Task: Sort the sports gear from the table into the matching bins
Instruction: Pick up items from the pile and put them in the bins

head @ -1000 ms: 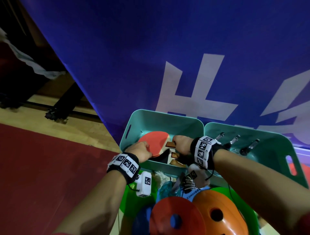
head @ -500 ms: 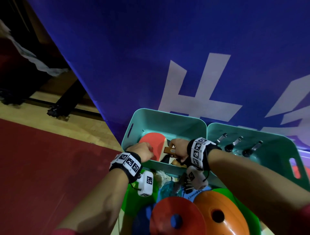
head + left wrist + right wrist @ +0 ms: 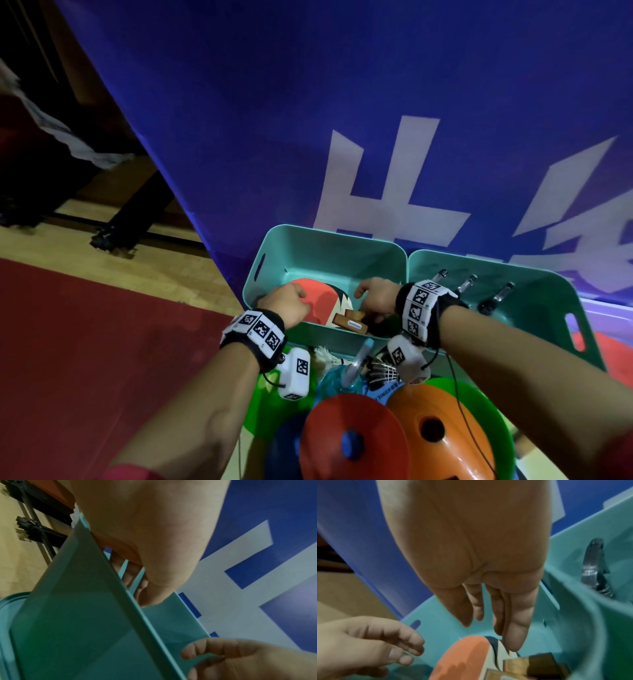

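A red table tennis paddle (image 3: 322, 301) with a wooden handle (image 3: 349, 323) lies in the left teal bin (image 3: 329, 236), on top of other paddles. My left hand (image 3: 287, 305) hovers at the blade's left edge with its fingers loosely curled and holds nothing; in the right wrist view this left hand (image 3: 368, 642) is clear of the red paddle (image 3: 464, 658). My right hand (image 3: 375, 296) is over the bin's right side. In the right wrist view its fingers (image 3: 513, 635) point straight down just above the blade, gripping nothing.
The right teal bin (image 3: 548, 308) holds three dark handles (image 3: 466, 284). Nearer me lie a red cone (image 3: 349, 435), an orange cone (image 3: 438, 428), a green one (image 3: 486, 404) and shuttlecocks (image 3: 380, 370). A blue banner (image 3: 342, 102) stands behind the bins. Red floor lies to the left.
My right hand has let go of the paddle handle and opened above it. The paddle now rests in the left bin, and my left hand has come off the blade.
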